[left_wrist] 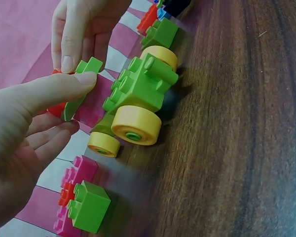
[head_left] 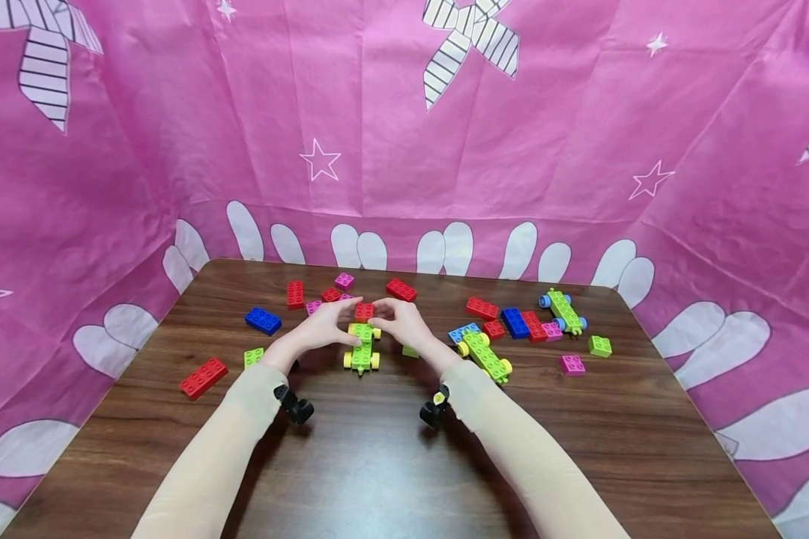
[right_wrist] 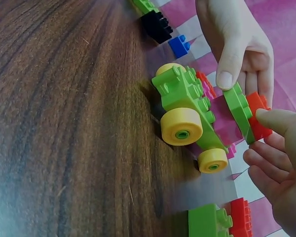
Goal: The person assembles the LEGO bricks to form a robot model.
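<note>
A toy car with a lime-green base (head_left: 360,358) and yellow wheels (right_wrist: 181,127) stands between the hands. On the base sits a magenta block (right_wrist: 226,121), topped by a thin green brick (right_wrist: 238,111) with a red brick (right_wrist: 259,116) at its far side. My left hand (head_left: 320,326) holds the green brick, its thumb along the edge and its fingers behind. From the other side my right hand (head_left: 404,322) pinches the red brick with its thumb against it. Some fingertips are hidden behind the bricks.
Two more green cars stand to the right, one with yellow wheels (head_left: 483,355) and one with blue wheels (head_left: 562,311). Loose bricks lie around, including a long red brick (head_left: 204,378), a blue brick (head_left: 263,320) and a pink brick (head_left: 572,364). Pink cloth (head_left: 391,150) hangs behind the table.
</note>
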`<state>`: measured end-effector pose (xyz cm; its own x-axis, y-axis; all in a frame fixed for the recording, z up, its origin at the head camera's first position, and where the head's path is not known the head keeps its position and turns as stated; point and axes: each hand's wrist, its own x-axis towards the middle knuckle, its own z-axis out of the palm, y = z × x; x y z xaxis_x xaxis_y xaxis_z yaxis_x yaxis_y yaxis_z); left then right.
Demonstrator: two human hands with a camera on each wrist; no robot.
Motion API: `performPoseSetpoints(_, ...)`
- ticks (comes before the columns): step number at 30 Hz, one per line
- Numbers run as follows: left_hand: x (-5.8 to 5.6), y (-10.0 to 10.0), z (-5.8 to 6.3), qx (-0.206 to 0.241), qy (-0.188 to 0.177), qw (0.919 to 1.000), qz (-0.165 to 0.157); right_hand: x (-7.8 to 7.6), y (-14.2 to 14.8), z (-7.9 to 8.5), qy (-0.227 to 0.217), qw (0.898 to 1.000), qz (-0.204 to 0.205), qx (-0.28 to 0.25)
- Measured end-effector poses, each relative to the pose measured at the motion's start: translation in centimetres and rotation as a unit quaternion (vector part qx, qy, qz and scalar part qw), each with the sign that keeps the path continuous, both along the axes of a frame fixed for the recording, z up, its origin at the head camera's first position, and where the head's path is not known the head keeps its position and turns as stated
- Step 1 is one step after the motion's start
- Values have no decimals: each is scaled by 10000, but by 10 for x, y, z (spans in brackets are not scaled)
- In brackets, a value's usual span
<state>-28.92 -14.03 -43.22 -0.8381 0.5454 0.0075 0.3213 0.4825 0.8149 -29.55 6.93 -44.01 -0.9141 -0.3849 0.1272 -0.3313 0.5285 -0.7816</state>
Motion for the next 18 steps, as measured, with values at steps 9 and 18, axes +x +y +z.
performPoseSetpoints(9,-1,2,-3,43,-54,10000,66,5,9,-1,-16,10000,10,-53)
performPoseSetpoints(18,3,3,-3,-132,-2,9997,193,13,25,9,207,9996,27,-190)
